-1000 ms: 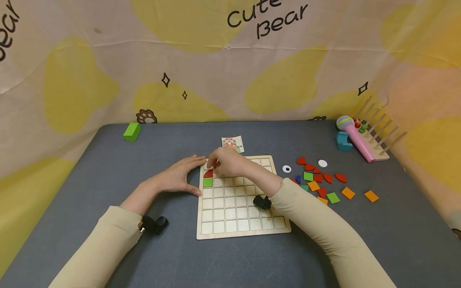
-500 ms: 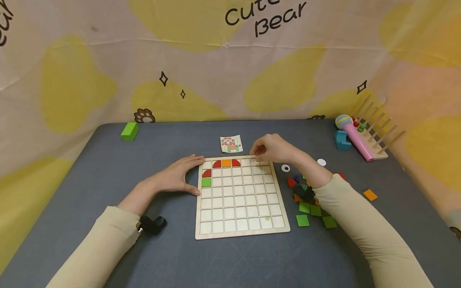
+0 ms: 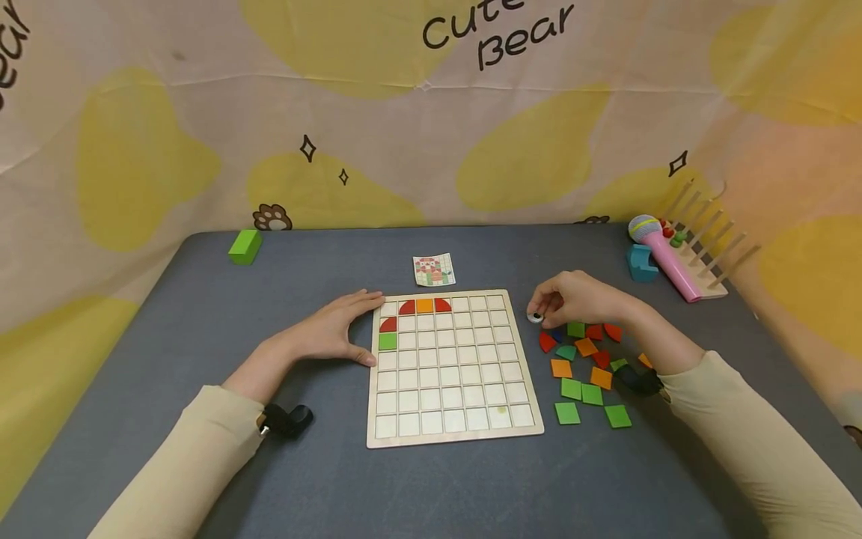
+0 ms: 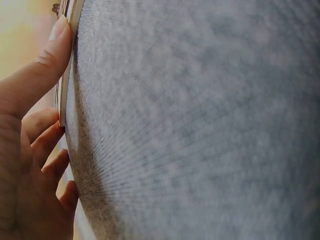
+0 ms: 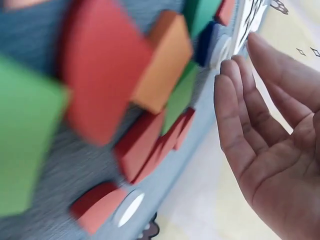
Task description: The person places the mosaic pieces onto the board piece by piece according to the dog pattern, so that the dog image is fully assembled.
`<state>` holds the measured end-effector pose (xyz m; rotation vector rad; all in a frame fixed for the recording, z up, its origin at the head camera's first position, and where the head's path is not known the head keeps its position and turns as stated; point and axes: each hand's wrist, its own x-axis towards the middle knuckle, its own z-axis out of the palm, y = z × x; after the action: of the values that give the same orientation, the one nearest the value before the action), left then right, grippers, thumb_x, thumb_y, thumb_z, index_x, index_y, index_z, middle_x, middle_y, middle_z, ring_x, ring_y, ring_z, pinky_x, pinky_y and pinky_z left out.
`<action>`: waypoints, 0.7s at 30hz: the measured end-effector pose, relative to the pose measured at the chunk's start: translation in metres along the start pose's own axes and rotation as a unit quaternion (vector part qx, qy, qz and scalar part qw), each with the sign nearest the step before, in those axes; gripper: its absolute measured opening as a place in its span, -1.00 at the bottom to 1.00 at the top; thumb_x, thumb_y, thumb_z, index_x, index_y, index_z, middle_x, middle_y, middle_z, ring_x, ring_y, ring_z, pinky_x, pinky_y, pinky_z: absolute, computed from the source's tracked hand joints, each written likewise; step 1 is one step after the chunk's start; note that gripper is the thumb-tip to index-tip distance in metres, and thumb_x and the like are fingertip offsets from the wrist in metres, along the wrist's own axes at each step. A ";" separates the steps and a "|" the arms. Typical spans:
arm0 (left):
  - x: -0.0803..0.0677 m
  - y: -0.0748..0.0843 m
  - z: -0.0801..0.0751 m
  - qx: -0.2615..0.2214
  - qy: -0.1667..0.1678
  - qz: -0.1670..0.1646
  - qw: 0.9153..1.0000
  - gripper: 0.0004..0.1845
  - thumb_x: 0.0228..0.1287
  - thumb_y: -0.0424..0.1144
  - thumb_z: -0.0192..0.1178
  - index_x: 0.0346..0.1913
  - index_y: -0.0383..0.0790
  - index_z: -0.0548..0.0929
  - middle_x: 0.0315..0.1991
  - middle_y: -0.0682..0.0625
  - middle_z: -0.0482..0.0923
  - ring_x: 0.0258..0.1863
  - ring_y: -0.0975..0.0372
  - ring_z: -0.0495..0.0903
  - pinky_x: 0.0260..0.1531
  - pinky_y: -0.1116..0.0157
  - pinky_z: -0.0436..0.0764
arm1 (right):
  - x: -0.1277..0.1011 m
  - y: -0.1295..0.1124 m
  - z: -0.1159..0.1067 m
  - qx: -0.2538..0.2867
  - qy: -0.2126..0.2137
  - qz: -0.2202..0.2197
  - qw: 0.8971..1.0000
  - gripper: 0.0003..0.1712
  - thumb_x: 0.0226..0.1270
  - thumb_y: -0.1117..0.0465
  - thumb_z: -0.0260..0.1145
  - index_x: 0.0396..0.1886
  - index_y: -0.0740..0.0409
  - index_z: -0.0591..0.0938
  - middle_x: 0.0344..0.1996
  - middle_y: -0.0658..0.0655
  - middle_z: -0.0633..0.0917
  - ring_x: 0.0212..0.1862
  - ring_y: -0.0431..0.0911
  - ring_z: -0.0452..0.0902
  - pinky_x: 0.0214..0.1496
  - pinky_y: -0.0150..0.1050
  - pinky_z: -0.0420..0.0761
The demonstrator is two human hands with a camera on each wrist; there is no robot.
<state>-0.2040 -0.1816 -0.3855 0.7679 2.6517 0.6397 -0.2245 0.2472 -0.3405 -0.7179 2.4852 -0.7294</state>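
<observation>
My left hand [image 3: 333,329] lies at the left edge of a wooden grid board [image 3: 431,442], fingers spread. In the left wrist view its thumb [image 4: 47,60] touches the board's edge and a finger is at the corner. My right hand [image 3: 572,299] is beyond the board's right edge, fingertips right at a small white disc with a black dot [image 3: 535,318]. The right wrist view shows the fingers loosely bent, thumb apart. On the board are two red quarter-circles beside an orange square [image 3: 424,305], another red quarter-circle [image 3: 387,324] and a green square [image 3: 387,341].
Loose tiles, such as a green square [image 3: 567,413] and an orange square [image 3: 561,367], lie right of the board. A patterned card [image 3: 434,269] lies behind it. A pink toy microphone [image 3: 667,262], a pegged rack [image 3: 714,281] and a green block [image 3: 245,247] stand farther back.
My right hand has moved from the board's upper left, across its back edge, to the white disc on the right, uncovering the top-row tiles. The left hand has stayed at the board's edge.
</observation>
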 end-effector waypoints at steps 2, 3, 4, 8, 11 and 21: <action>0.000 0.000 -0.001 0.000 0.000 0.000 1.000 0.17 -0.10 0.18 0.52 0.54 -0.17 0.16 0.58 -0.13 0.09 0.60 -0.13 -0.06 0.50 -0.23 0.07 | -0.005 0.003 0.001 -0.004 -0.011 -0.005 1.000 -0.76 0.18 0.35 0.44 -0.13 0.14 0.73 -0.24 0.07 0.77 -0.21 -0.16 0.63 -0.15 -0.44 0.64; 0.000 0.000 -0.001 0.000 0.000 0.000 1.000 0.17 -0.10 0.18 0.52 0.54 -0.18 0.16 0.58 -0.13 0.09 0.60 -0.13 -0.06 0.50 -0.23 0.07 | -0.007 0.004 0.001 -0.003 -0.018 -0.007 1.000 -0.75 0.17 0.36 0.45 -0.14 0.14 0.73 -0.23 0.07 0.76 -0.21 -0.16 0.63 -0.15 -0.44 0.65; 0.000 0.000 -0.001 0.000 0.001 0.000 1.000 0.17 -0.10 0.17 0.52 0.54 -0.18 0.16 0.58 -0.13 0.10 0.60 -0.13 -0.06 0.50 -0.22 0.07 | -0.009 0.005 0.001 -0.003 -0.022 -0.009 1.000 -0.75 0.15 0.37 0.45 -0.14 0.14 0.73 -0.23 0.07 0.76 -0.20 -0.15 0.63 -0.14 -0.45 0.65; 0.000 0.000 -0.001 0.002 0.001 0.001 1.000 0.17 -0.10 0.18 0.52 0.54 -0.18 0.17 0.58 -0.13 0.10 0.60 -0.13 -0.05 0.50 -0.22 0.08 | -0.014 0.008 0.003 0.004 -0.033 -0.015 0.999 -0.72 0.12 0.39 0.47 -0.14 0.12 0.73 -0.20 0.07 0.76 -0.17 -0.12 0.62 -0.12 -0.44 0.65; 0.000 0.000 0.000 0.002 0.000 0.001 1.000 0.18 -0.11 0.19 0.52 0.54 -0.18 0.17 0.58 -0.12 0.10 0.60 -0.12 -0.05 0.50 -0.22 0.08 | -0.016 0.008 0.004 0.004 -0.032 -0.015 0.999 -0.70 0.10 0.38 0.49 -0.14 0.10 0.73 -0.20 0.06 0.76 -0.16 -0.12 0.62 -0.11 -0.43 0.65; 0.000 0.001 0.000 0.004 0.002 0.004 1.000 0.17 -0.11 0.18 0.52 0.54 -0.18 0.17 0.58 -0.12 0.10 0.60 -0.12 -0.05 0.50 -0.22 0.08 | -0.011 0.008 0.012 -0.032 -0.018 -0.039 0.999 -0.70 0.03 0.27 0.56 -0.19 0.04 0.73 -0.26 -0.02 0.74 -0.21 -0.17 0.59 -0.14 -0.41 0.63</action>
<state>-0.2035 -0.1815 -0.3848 0.7809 2.6573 0.6352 -0.2124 0.2557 -0.3513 -0.8487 2.4700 -0.6609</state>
